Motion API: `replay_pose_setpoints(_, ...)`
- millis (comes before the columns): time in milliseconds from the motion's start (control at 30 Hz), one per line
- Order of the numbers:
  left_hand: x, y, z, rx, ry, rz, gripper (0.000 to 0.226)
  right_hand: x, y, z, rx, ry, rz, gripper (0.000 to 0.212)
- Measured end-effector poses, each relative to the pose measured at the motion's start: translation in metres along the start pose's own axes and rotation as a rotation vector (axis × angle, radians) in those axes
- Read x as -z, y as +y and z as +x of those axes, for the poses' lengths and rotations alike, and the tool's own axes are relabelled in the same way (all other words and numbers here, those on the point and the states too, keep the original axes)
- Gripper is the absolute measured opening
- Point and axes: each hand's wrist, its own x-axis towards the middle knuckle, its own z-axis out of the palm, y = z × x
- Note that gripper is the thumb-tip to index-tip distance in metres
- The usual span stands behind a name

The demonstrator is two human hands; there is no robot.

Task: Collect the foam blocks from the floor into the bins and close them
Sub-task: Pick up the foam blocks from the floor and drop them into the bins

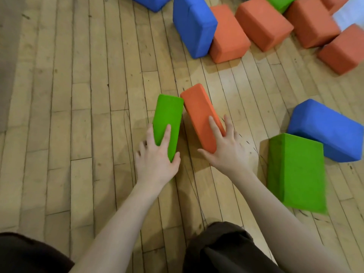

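**Green and orange blocks, one in each hand**

Green comes first: the left hand [157, 158] grips a long green foam block [167, 123] near its close end. Its thumb is on one side and its fingers [167, 133] curl over the top. The right hand [226, 152] grips a long orange foam block [201, 117] the same way, with fingers [212, 124] on top and the thumb under the near end. The two blocks touch at their far ends and both look a little lifted off the wooden plank floor [78, 115].

To do this step well, I think each hand should squeeze gently, because foam is soft and light and can slip or bend. Holding closer to the middle would keep each block from tipping.

More blocks wait on the floor. A big green foam block [295, 172] sits just beside a blue foam block [325, 129] on the right. Farther away are another blue foam block [194, 26] and many orange foam blocks [264, 22]. No bins can be seen, so most of the job is left.

No words or labels can be read on anything.
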Motion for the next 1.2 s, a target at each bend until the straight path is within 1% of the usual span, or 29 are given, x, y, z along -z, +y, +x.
replay_pose_setpoints(33, 0.0, -0.001, 0.001, -0.006, 0.013, -0.028, 0.075, 0.0, 0.0, 0.0, 0.005, 0.006, 0.008, 0.088)
replay_pose_setpoints(100, 0.005, -0.005, 0.003, -0.012, 0.056, -0.119, 0.07, 0.001, -0.001, -0.001, 0.008, 0.05, 0.049, 0.077)
replay_pose_setpoints(167, 0.016, -0.007, 0.006, 0.029, 0.111, -0.223, 0.065, 0.008, -0.009, 0.002, 0.01, 0.106, 0.154, 0.068)
replay_pose_setpoints(233, 0.039, -0.005, 0.006, 0.075, 0.173, -0.272, 0.063, 0.025, -0.026, 0.005, 0.046, 0.112, 0.223, 0.064)
replay_pose_setpoints(333, 0.094, -0.002, -0.001, 0.126, 0.275, -0.283, 0.061, 0.07, -0.062, 0.007, 0.121, 0.11, 0.292, 0.064)
replay_pose_setpoints(400, 0.14, -0.005, -0.013, 0.166, 0.334, -0.293, 0.062, 0.112, -0.089, 0.002, 0.168, 0.084, 0.281, 0.065)
replay_pose_setpoints(467, 0.191, -0.011, -0.028, 0.237, 0.358, -0.291, 0.063, 0.158, -0.119, -0.006, 0.219, 0.072, 0.272, 0.065)
replay_pose_setpoints(567, 0.272, -0.021, -0.055, 0.373, 0.316, -0.287, 0.062, 0.229, -0.17, -0.02, 0.266, 0.012, 0.322, 0.064)
replay_pose_setpoints(667, 0.355, -0.025, -0.088, 0.434, 0.308, -0.244, 0.061, 0.3, -0.223, -0.032, 0.303, -0.101, 0.379, 0.064)
replay_pose_setpoints(767, 0.432, -0.031, -0.121, 0.531, 0.296, -0.236, 0.062, 0.367, -0.281, -0.038, 0.367, -0.181, 0.365, 0.065)
replay_pose_setpoints(900, 0.52, -0.045, -0.159, 0.656, 0.292, -0.224, 0.062, 0.437, -0.368, -0.038, 0.475, -0.255, 0.344, 0.064)
replay_pose_setpoints(1067, 0.6, -0.086, -0.185, 0.819, 0.386, -0.255, 0.059, 0.483, -0.479, -0.033, 0.609, -0.296, 0.315, 0.063)
replay_pose_setpoints(1200, 0.639, -0.148, -0.179, 0.861, 0.461, -0.295, 0.06, 0.485, -0.558, -0.021, 0.67, -0.315, 0.283, 0.062)
